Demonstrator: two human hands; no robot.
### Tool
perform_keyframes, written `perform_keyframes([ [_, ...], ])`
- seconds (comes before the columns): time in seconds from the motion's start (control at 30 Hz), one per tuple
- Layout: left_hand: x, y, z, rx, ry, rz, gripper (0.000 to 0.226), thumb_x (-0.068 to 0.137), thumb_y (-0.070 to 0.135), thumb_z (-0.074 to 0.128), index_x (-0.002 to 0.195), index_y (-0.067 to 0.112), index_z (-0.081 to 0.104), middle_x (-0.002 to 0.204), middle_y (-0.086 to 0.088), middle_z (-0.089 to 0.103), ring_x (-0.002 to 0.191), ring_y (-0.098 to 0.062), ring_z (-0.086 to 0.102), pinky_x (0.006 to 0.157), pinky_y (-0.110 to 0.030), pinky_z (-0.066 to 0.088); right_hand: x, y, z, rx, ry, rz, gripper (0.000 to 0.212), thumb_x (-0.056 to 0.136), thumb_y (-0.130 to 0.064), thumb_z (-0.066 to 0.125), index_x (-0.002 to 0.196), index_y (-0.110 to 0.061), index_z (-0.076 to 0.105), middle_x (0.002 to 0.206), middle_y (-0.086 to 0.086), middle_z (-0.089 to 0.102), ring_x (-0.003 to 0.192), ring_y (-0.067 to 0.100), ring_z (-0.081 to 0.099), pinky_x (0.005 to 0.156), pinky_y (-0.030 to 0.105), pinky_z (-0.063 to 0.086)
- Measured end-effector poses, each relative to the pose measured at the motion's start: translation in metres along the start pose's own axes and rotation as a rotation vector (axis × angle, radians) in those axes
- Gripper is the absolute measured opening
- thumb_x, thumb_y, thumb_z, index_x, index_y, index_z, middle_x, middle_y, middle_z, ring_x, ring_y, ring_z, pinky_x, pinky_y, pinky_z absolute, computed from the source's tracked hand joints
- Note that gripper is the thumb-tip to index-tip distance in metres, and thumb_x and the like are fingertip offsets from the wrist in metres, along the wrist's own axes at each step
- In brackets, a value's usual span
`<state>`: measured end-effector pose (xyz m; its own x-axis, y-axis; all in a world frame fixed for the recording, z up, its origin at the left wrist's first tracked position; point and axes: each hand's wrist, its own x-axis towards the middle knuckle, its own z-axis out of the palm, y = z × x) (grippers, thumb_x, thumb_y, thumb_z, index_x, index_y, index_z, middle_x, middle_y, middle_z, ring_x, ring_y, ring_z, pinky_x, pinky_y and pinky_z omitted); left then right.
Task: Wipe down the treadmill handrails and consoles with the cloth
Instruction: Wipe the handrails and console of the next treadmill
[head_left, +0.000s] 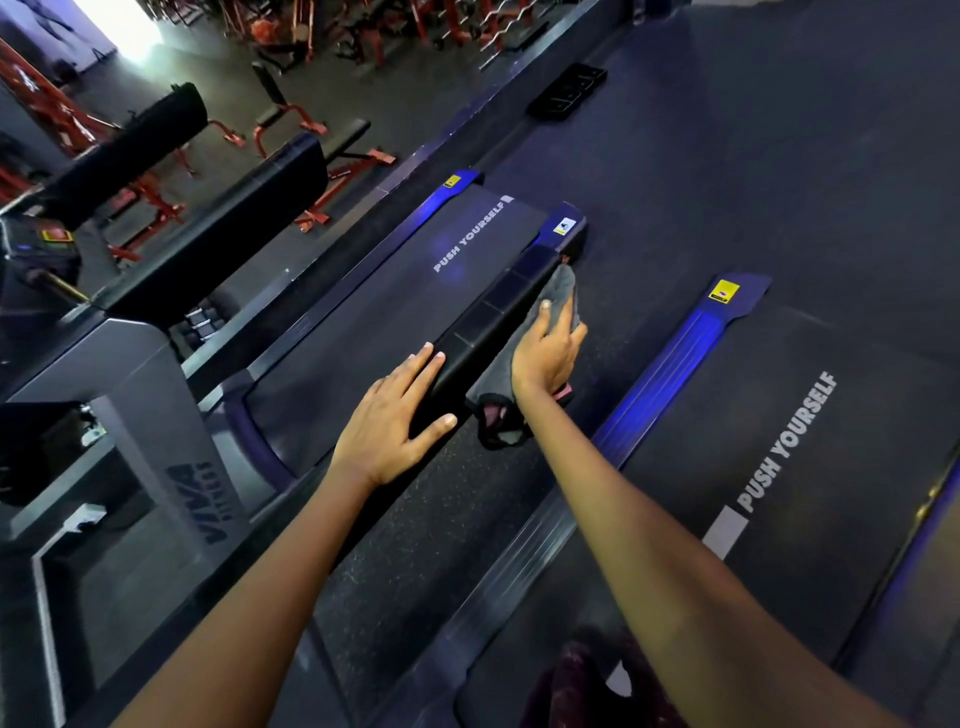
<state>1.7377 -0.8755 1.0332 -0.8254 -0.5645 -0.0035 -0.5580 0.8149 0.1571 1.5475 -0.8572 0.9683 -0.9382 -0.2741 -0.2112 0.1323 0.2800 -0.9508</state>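
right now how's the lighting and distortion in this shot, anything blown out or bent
Head view: dim overall, blown-out white patch top left; blue glow on the treadmill side rails; wide-angle bending tilts the floor and stretches the forearms; the handrail, grey cloth, left hand and right hand stay reasonably sharp.

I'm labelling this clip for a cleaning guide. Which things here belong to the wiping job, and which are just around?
In the job:
grey cloth, under the right hand
black handrail, with the left hand resting on it

Just around:
treadmill belts marked PUSH YOURSELF
red weight benches
barbell at the far end
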Motion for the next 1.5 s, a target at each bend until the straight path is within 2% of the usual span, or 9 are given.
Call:
perform_keyframes([
  [0.13, 0.000, 0.001, 0.000, -0.002, 0.004, -0.006, 0.082, 0.085, 0.075, 0.014, 0.151, 0.026, 0.014, 0.158, 0.007, 0.010, 0.145, -0.012, 0.014, 0.115, -0.036, 0.022, -0.029, 0.024, 0.000, 0.077, -0.116, 0.109, 0.045, 0.100, -0.037, 0.037, 0.144, -0.026, 0.036, 0.137, 0.010, 0.040, 0.118, 0.030, 0.050, 0.089, 0.035, 0.041],
  [0.23, -0.001, 0.002, -0.001, -0.006, 0.006, -0.003, 0.083, 0.085, 0.075, 0.015, 0.151, 0.025, 0.015, 0.158, 0.006, 0.011, 0.145, -0.012, 0.014, 0.114, -0.034, 0.022, -0.065, 0.033, 0.004, 0.109, -0.138, 0.029, 0.046, 0.099, -0.037, 0.040, 0.143, -0.025, 0.038, 0.129, 0.009, 0.043, 0.111, 0.028, 0.054, 0.089, 0.036, 0.044],
  [0.47, 0.000, -0.001, 0.001, -0.017, 0.015, 0.006, 0.081, 0.087, 0.073, 0.016, 0.151, 0.024, 0.017, 0.158, 0.005, 0.014, 0.145, -0.013, 0.016, 0.115, -0.033, 0.021, -0.023, 0.007, 0.001, 0.072, 0.090, -0.234, 0.046, 0.092, -0.030, 0.052, 0.137, -0.019, 0.049, 0.117, 0.016, 0.054, 0.095, 0.034, 0.060, 0.074, 0.039, 0.047],
  [0.63, 0.000, -0.001, 0.001, -0.008, 0.025, 0.016, 0.081, 0.087, 0.073, 0.015, 0.151, 0.023, 0.019, 0.158, 0.003, 0.016, 0.145, -0.012, 0.013, 0.114, -0.032, 0.019, 0.007, 0.007, 0.001, 0.062, 0.057, -0.054, 0.043, 0.098, -0.028, 0.047, 0.140, -0.018, 0.044, 0.125, 0.015, 0.049, 0.109, 0.031, 0.054, 0.082, 0.036, 0.041],
  [0.83, -0.001, -0.001, 0.001, 0.000, 0.017, 0.003, 0.084, 0.085, 0.075, 0.012, 0.151, 0.023, 0.017, 0.158, 0.006, 0.012, 0.145, -0.011, 0.012, 0.114, -0.036, 0.023, -0.057, 0.027, 0.008, 0.076, -0.017, 0.049, 0.045, 0.098, -0.028, 0.046, 0.141, -0.015, 0.042, 0.129, 0.018, 0.046, 0.115, 0.033, 0.051, 0.087, 0.035, 0.037],
  [1.0, 0.000, -0.001, 0.000, 0.035, -0.009, -0.009, 0.084, 0.084, 0.076, 0.009, 0.151, 0.026, 0.013, 0.158, 0.009, 0.007, 0.145, -0.010, 0.010, 0.115, -0.041, 0.024, -0.106, 0.025, 0.005, 0.058, -0.058, -0.131, 0.049, 0.094, -0.034, 0.044, 0.139, -0.015, 0.044, 0.121, 0.017, 0.051, 0.098, 0.033, 0.060, 0.079, 0.035, 0.046],
  [1.17, -0.002, 0.001, 0.000, 0.025, -0.012, -0.032, 0.085, 0.082, 0.077, 0.006, 0.151, 0.028, 0.012, 0.158, 0.010, 0.006, 0.145, -0.010, 0.009, 0.114, -0.044, 0.023, -0.078, 0.018, 0.003, 0.138, -0.001, -0.196, 0.058, 0.090, -0.044, 0.037, 0.135, -0.010, 0.049, 0.119, 0.018, 0.053, 0.104, 0.032, 0.058, 0.084, 0.035, 0.045],
  [1.4, -0.002, 0.002, -0.002, -0.003, -0.001, -0.029, 0.082, 0.084, 0.076, 0.009, 0.150, 0.028, 0.016, 0.157, 0.011, 0.008, 0.145, -0.010, 0.010, 0.114, -0.048, 0.023, -0.017, 0.011, -0.001, 0.088, 0.026, -0.007, 0.044, 0.099, -0.029, 0.044, 0.141, -0.018, 0.042, 0.126, 0.013, 0.048, 0.108, 0.031, 0.055, 0.077, 0.029, 0.038],
  [1.5, -0.003, 0.001, 0.001, 0.005, 0.016, -0.035, 0.083, 0.085, 0.076, 0.013, 0.150, 0.026, 0.017, 0.158, 0.009, 0.007, 0.145, -0.011, 0.012, 0.112, -0.048, 0.028, -0.044, 0.010, 0.002, 0.068, 0.041, -0.147, 0.043, 0.097, -0.026, 0.047, 0.139, -0.014, 0.044, 0.120, 0.017, 0.051, 0.106, 0.034, 0.055, 0.081, 0.035, 0.042],
])
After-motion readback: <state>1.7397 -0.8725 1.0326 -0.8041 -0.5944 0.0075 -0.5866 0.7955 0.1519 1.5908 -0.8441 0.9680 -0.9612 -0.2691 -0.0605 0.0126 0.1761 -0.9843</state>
